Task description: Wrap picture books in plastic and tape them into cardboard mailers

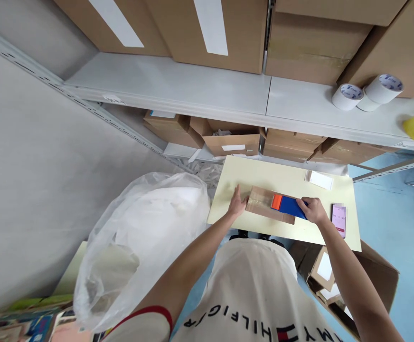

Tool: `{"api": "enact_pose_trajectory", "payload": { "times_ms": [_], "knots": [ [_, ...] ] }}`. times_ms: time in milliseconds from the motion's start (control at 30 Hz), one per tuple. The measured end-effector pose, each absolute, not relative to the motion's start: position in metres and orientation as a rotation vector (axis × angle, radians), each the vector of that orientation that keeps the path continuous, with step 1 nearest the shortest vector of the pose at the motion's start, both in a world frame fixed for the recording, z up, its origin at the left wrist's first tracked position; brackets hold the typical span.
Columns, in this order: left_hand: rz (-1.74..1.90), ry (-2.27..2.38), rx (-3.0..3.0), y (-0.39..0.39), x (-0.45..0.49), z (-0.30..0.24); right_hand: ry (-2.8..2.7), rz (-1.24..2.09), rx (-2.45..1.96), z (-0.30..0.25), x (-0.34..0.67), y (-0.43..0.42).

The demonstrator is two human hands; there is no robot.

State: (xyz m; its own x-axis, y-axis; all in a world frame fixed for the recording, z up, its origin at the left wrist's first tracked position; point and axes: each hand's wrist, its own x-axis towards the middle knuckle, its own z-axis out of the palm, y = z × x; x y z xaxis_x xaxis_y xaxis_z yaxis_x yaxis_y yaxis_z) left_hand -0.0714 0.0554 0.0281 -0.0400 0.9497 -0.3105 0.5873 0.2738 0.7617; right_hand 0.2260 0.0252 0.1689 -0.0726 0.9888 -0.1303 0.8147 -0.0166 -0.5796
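On the pale yellow table lies a long, narrow cardboard box. My left hand is at its left end, fingers stretched apart and touching the end edge. My right hand is closed around the right end of a flat blue-and-orange item; its exact kind does not show. The orange end of this item points left and lies over or within the cardboard box; which of the two I cannot tell. My right palm hides the item's other end.
A phone and a white card-like piece lie at the table's right. Shelves with cartons and tape rolls rise behind. A large plastic bag stands left, an open carton below right.
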Motion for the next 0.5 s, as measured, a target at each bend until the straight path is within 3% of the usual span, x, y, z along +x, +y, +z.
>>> {"api": "enact_pose_trajectory", "payload": {
  "times_ms": [267, 400, 500],
  "knots": [
    [0.574, 1.575, 1.768, 0.063, -0.065, 0.053, -1.915, 0.814, -1.894, 0.169, 0.231, 0.025],
    [0.223, 0.962, 2.478, 0.073, -0.044, 0.082, -1.932, 0.823, -1.897, 0.172, 0.227, 0.028],
    [0.033, 0.959, 2.589, 0.074, -0.029, 0.09, -1.993, 0.867, -1.872, 0.174, 0.231, 0.03]
  ]
}}
